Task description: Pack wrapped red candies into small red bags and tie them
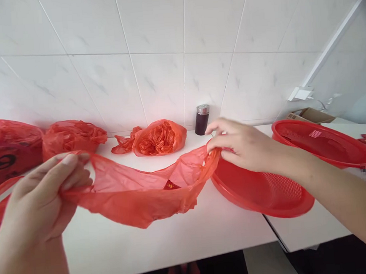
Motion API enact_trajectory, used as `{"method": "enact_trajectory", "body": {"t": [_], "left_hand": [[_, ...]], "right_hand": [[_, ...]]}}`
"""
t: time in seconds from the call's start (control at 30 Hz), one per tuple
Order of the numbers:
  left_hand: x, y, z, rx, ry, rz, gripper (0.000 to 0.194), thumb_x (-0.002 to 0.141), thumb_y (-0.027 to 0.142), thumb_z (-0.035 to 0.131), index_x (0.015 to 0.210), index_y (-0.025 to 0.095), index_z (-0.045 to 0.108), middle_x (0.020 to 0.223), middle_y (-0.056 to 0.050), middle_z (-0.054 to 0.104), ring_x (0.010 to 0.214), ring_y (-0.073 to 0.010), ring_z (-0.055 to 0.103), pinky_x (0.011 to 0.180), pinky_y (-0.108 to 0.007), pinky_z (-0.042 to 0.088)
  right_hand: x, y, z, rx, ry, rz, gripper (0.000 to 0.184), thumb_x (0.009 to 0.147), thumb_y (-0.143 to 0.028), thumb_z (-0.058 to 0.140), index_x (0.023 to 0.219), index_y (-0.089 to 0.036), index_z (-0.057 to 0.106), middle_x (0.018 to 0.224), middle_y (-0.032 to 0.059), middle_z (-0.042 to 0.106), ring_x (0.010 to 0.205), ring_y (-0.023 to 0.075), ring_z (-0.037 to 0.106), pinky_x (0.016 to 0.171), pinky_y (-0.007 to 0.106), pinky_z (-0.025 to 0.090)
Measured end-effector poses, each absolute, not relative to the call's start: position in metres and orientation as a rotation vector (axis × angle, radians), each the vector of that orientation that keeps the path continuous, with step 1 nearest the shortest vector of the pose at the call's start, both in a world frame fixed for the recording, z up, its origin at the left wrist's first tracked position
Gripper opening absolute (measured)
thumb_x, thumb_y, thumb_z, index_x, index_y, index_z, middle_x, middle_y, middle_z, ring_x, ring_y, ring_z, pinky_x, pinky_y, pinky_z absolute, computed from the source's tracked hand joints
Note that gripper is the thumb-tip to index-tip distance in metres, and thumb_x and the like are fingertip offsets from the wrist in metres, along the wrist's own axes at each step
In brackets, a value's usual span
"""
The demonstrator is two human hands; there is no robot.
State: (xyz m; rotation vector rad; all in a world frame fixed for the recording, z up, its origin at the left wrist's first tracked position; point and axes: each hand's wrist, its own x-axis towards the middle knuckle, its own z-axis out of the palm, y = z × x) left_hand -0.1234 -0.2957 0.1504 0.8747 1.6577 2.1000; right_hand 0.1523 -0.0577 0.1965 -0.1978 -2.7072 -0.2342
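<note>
A thin red plastic bag [137, 206] is stretched sideways between my hands above the white table, its mouth spread toward me. My left hand [48, 192] is closed around one end of its rim. At the other end, my right hand [237, 143] pinches the edge between thumb and fingers. Inside the bag lies a small dark red packet [171, 184] with gold marks, only partly visible. Just behind and below my right hand sits a round red plastic basket [253, 190] with a perforated side.
Several bundled red plastic bags [72, 137] line the tiled wall, with a crumpled bag [159, 138] near the middle. A dark flask [202, 120] stands upright beside them. Another red basket [323, 145] and a cardboard box [311, 115] are on the right, below a wall socket [300, 93].
</note>
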Motion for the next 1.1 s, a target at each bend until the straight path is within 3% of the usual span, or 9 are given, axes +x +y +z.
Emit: {"method": "enact_trajectory", "body": {"t": [0.17,0.4,0.47,0.57,0.7,0.8,0.97,1.03,1.1], "left_hand": [[-0.153,-0.29,0.167,0.886,1.777,1.824,0.027,0.067,0.039,0.079,0.081,0.017,0.07,0.078,-0.005,0.067,0.072,-0.0145,0.06,0.06,-0.02,0.053],[-0.143,-0.265,0.208,1.054,1.697,1.555,0.024,0.076,0.034,0.068,0.083,0.01,0.069,0.076,-0.007,0.069,0.073,-0.0182,0.063,0.062,-0.027,0.054],[-0.133,-0.256,0.216,1.049,1.52,1.59,0.028,0.077,0.037,0.066,0.088,0.011,0.07,0.09,-0.011,0.071,0.085,-0.0245,0.066,0.07,-0.034,0.056],[-0.119,-0.244,0.218,1.116,1.275,1.534,0.03,0.084,0.042,0.059,0.101,0.019,0.068,0.107,-0.011,0.068,0.101,-0.0268,0.063,0.084,-0.04,0.053],[-0.103,-0.231,0.212,1.265,1.454,1.142,0.041,0.079,0.038,0.068,0.118,0.029,0.061,0.076,-0.002,0.063,0.067,-0.0173,0.06,0.065,-0.031,0.051],[-0.092,-0.223,0.204,1.296,1.622,0.941,0.038,0.072,0.04,0.073,0.108,0.027,0.066,0.061,0.003,0.052,0.053,-0.014,0.05,0.052,-0.026,0.043],[-0.089,-0.221,0.198,1.161,1.669,0.98,0.034,0.085,0.049,0.052,0.084,0.022,0.072,0.046,0.009,0.02,0.041,-0.0096,0.02,0.048,-0.028,0.037],[-0.094,-0.222,0.195,1.074,1.63,1.076,0.031,0.086,0.047,0.051,0.082,0.022,0.069,0.048,0.01,0.014,0.042,-0.0089,0.014,0.05,-0.029,0.038],[-0.101,-0.224,0.19,1.024,1.566,1.146,0.029,0.086,0.048,0.051,0.084,0.023,0.067,0.048,0.01,0.019,0.042,-0.0093,0.017,0.054,-0.03,0.042]], "right_hand": [[0.151,-0.046,0.213,-0.294,-2.658,0.232,0.027,0.087,-0.016,0.048,0.097,-0.025,0.071,0.094,-0.0003,0.07,0.082,0.0149,0.063,0.069,0.027,0.046],[0.124,-0.043,0.241,-0.24,-2.596,0.687,0.025,0.082,-0.017,0.05,0.093,-0.022,0.073,0.087,-0.003,0.07,0.078,0.0123,0.063,0.07,0.027,0.045],[0.114,-0.045,0.246,-0.198,-2.629,0.715,0.026,0.08,-0.015,0.051,0.092,-0.022,0.074,0.086,-0.0023,0.07,0.078,0.0126,0.063,0.071,0.028,0.046],[0.097,-0.049,0.249,-0.111,-2.682,0.727,0.031,0.078,-0.01,0.049,0.092,-0.022,0.074,0.085,-0.0017,0.07,0.078,0.0125,0.063,0.071,0.027,0.046],[0.071,-0.064,0.247,0.084,-2.653,0.869,0.034,0.078,-0.006,0.046,0.092,-0.023,0.073,0.087,-0.0031,0.069,0.08,0.0116,0.062,0.073,0.026,0.047],[0.05,-0.082,0.24,0.26,-2.579,0.988,0.033,0.08,-0.004,0.046,0.091,-0.022,0.071,0.094,-0.0034,0.069,0.087,0.0117,0.062,0.079,0.027,0.048],[0.03,-0.092,0.213,0.176,-2.4,1.269,0.031,0.09,-0.02,0.051,0.119,-0.029,0.056,0.112,-0.0009,0.064,0.082,0.0115,0.064,0.075,0.029,0.053],[0.029,-0.087,0.199,0.089,-2.441,1.347,0.035,0.087,-0.028,0.059,0.121,-0.026,0.052,0.108,0.0015,0.064,0.081,0.0129,0.064,0.076,0.031,0.053],[0.031,-0.083,0.187,0.019,-2.45,1.44,0.028,0.085,-0.027,0.062,0.111,-0.022,0.054,0.092,0.0004,0.064,0.08,0.0137,0.064,0.078,0.033,0.054]]}}
